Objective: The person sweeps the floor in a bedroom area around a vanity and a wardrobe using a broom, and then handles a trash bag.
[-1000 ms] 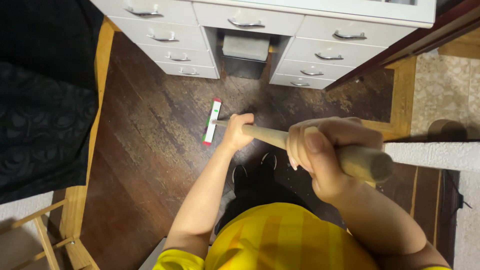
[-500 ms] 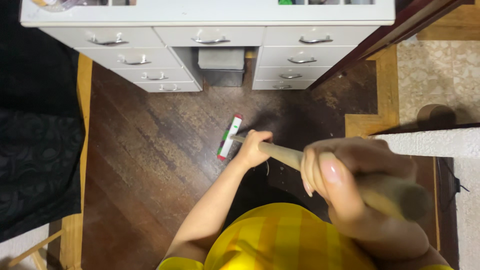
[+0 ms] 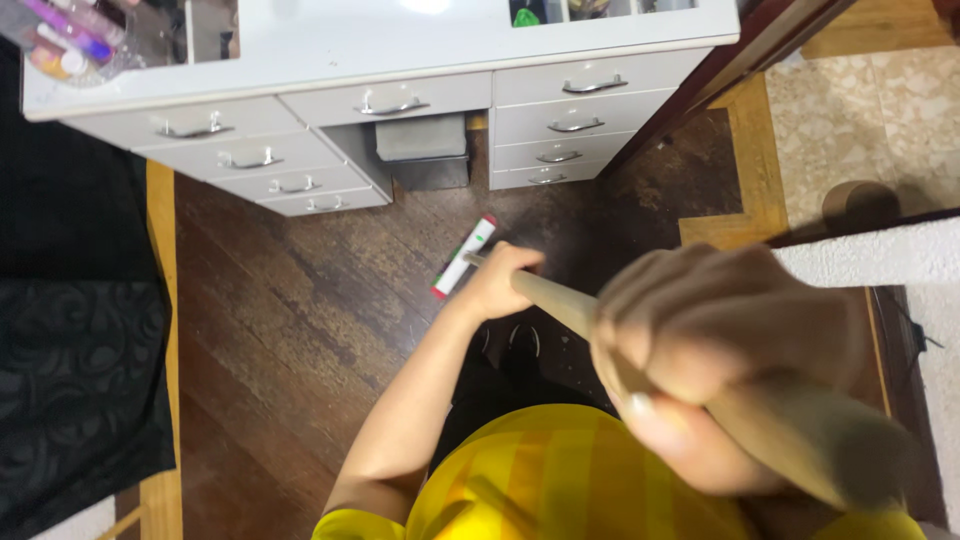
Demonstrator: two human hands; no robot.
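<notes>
A long wooden broom handle [image 3: 560,303] runs from the lower right down to the floor. My right hand [image 3: 715,345] grips its upper end close to the camera, blurred and large. My left hand [image 3: 500,280] grips the handle lower down, near the broom head [image 3: 463,257], a narrow white strip with red and green ends resting on the dark wooden floor [image 3: 290,330]. My yellow shirt fills the bottom of the view.
A white dresser [image 3: 400,110] with several drawers and metal handles stands ahead, a dark box in its gap. Black fabric [image 3: 70,350] lies at the left. A tiled floor and a white textured edge [image 3: 880,260] sit at the right.
The view has tilted, so the dresser top now shows. The broom head has moved across the floor toward the dresser, and my right hand has come closer to the camera.
</notes>
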